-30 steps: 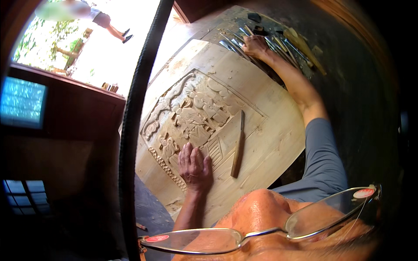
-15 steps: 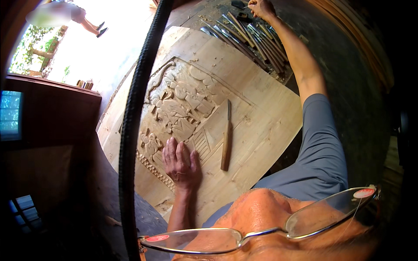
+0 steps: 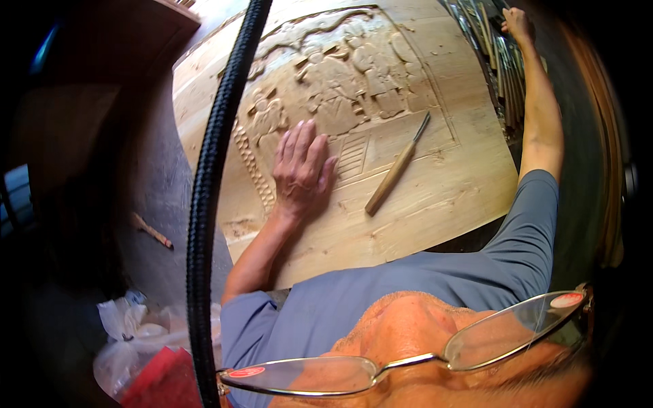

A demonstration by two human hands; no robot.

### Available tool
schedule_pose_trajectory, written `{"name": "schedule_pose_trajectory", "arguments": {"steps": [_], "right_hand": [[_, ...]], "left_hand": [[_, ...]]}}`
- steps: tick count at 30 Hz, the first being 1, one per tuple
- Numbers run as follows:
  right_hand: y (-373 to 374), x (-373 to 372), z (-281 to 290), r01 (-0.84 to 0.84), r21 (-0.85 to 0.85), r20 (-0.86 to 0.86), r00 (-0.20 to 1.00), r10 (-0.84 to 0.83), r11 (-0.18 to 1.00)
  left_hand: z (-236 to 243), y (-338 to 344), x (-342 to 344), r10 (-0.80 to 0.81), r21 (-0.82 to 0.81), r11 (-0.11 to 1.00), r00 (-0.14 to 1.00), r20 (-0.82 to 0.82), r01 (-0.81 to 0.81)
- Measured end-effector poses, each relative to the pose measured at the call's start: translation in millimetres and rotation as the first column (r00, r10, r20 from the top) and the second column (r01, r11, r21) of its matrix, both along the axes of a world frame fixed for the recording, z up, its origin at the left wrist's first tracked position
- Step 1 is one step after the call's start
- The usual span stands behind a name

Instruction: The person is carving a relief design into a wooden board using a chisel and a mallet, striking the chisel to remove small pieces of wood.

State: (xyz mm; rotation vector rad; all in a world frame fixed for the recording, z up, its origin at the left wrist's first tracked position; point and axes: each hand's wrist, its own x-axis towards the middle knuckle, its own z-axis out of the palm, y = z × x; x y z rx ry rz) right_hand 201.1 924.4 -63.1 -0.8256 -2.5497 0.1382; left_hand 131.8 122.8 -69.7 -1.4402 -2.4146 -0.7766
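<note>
- Pale-wood panel (image 3: 462, 190), one, carved, upper centre of the frame; one chisel (image 3: 396, 173) on it.
- One left hand (image 3: 300, 170), laid on the panel, gripping nothing.
- One right hand (image 3: 518, 26), upper right, fingers curled (holding something? can't tell), near many tools (image 3: 503, 81).

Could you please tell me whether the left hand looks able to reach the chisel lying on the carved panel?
Probably yes: the left hand rests palm down on the carved panel, and only the panel's own surface shows between it and the chisel.
</note>
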Motion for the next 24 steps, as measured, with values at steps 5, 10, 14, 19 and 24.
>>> {"name": "schedule_pose_trajectory", "arguments": {"steps": [5, 10, 14, 19, 24], "right_hand": [[-111.6, -19.9, 8.0, 0.028, 0.113, -0.106, 0.994, -0.016, 0.993], [-431.2, 11.7, 129.6, -0.405, 0.081, -0.174, 0.894, 0.413, 0.911], [-537.7, 79.8, 115.5, -0.7, 0.104, -0.187, 0.684, 0.705, 0.707], [-614.2, 126.6, 119.8, -0.836, -0.209, -0.299, 0.549, 0.781, 0.507], [-620.3, 132.3, 119.1, -0.876, -0.361, -0.372, 0.451, 0.812, 0.321]], "left_hand": [[8.7, -6.2, 6.2, -0.028, 0.046, 0.999, 1.0, -0.004, 0.028], [4.8, -23.7, 9.3, -0.097, 0.239, 0.964, 0.991, -0.093, 0.117], [25.3, -18.6, 37.3, -0.17, 0.296, 0.94, 0.985, -0.029, 0.171], [56.7, -12.7, 81.3, -0.229, 0.253, 0.933, 0.965, -0.127, 0.255], [47.8, -30.0, 95.1, -0.185, 0.228, 0.951, 0.974, -0.133, 0.211]]}}
